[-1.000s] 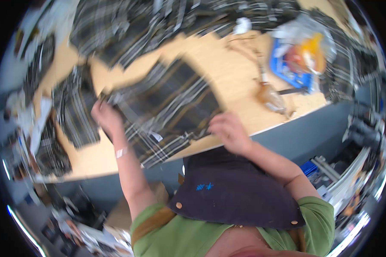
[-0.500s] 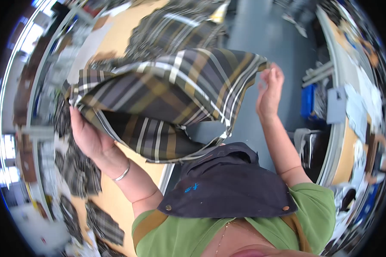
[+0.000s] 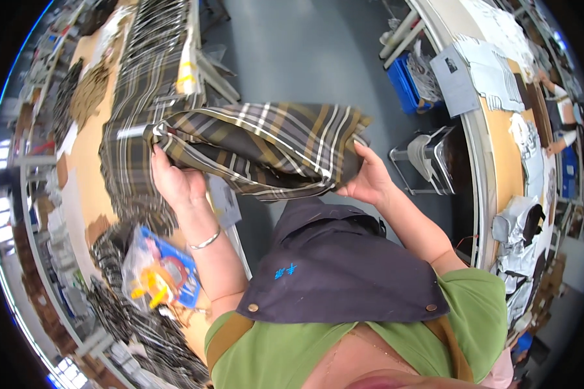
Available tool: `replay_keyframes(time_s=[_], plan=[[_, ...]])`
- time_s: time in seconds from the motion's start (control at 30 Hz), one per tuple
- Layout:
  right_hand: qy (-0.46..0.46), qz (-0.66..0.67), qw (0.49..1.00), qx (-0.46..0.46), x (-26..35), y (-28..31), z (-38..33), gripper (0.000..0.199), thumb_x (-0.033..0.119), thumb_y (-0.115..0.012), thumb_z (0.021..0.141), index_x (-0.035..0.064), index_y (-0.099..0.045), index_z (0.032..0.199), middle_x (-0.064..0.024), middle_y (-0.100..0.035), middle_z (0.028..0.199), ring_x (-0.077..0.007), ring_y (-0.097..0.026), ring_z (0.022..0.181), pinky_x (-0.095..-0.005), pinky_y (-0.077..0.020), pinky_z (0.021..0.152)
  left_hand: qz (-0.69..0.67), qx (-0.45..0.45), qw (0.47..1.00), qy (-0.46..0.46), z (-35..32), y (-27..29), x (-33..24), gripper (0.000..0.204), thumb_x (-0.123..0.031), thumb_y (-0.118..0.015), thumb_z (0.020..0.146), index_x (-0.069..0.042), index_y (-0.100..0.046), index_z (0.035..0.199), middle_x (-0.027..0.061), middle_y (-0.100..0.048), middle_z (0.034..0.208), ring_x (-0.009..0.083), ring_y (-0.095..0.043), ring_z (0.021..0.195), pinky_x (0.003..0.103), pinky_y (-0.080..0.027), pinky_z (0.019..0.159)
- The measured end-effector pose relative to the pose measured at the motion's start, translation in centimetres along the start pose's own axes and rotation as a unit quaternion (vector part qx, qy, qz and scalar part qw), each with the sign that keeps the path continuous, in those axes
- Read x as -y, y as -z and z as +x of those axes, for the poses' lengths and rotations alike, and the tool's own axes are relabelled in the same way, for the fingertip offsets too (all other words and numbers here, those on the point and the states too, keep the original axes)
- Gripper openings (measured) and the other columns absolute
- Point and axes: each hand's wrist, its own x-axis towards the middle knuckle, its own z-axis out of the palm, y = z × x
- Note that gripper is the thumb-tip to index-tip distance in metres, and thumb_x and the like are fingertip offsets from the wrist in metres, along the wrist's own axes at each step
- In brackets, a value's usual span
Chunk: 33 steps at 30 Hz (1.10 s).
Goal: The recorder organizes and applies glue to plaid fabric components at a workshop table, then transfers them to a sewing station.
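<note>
1. Above the dark apron (image 3: 334, 272), a folded plaid cloth (image 3: 266, 149) is held, long axis running hand to hand.
2. Left hand (image 3: 175, 181) is clamped on one end, right hand (image 3: 368, 181) on the other, apparently equally near.

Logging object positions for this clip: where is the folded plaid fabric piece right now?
In the head view, the plaid fabric piece is up centre, held in the air between the left hand and right hand, above the dark apron.
</note>
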Motion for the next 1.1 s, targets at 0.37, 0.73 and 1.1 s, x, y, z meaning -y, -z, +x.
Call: replay_keyframes(time_s=[0.37,0.73,1.1], plan=[[0.168,0.186,0.949,-0.191,6.7,-2.0,8.2,0.066,0.048,-0.063,0.087,0.0142,-0.037,0.138,-0.0155,-0.045,0.131,-0.0283,-0.046,0.123,-0.0438,-0.0432,0.102,0.03,0.09,0.98,0.177,10.3,-16.9,10.3,0.03,-0.02,-0.04,0.103,-0.002,-0.054,0.122,0.0089,-0.061,0.117,0.0227,-0.059,0.108,0.04,-0.047,0.1],[0.243,-0.131,0.947,-0.164,25.1,-1.7,18.0,0.025,0.022,-0.067,0.09,0.0087,-0.061,0.111,0.0011,-0.061,0.101,-0.0139,-0.056,0.098,-0.0306,-0.0441,0.093,-0.017,0.065,0.972,0.226,17.8,-30.6,16.3,0.032,-0.025,-0.044,0.099,-0.006,-0.057,0.122,0.0047,-0.059,0.125,0.0245,-0.052,0.117,0.044,-0.04,0.103],[0.368,-0.217,0.9,0.081,44.5,-11.7,26.3,0.025,0.007,-0.055,0.097,0.0064,-0.054,0.122,-0.0018,-0.061,0.113,-0.0095,-0.056,0.102,-0.028,-0.0456,0.093,0.445,0.254,0.836,-0.194,22.6,-37.0,20.6,0.04,0.0,-0.062,0.083,-0.003,-0.056,0.122,0.0083,-0.057,0.118,0.0199,-0.053,0.113,0.033,-0.041,0.095]])
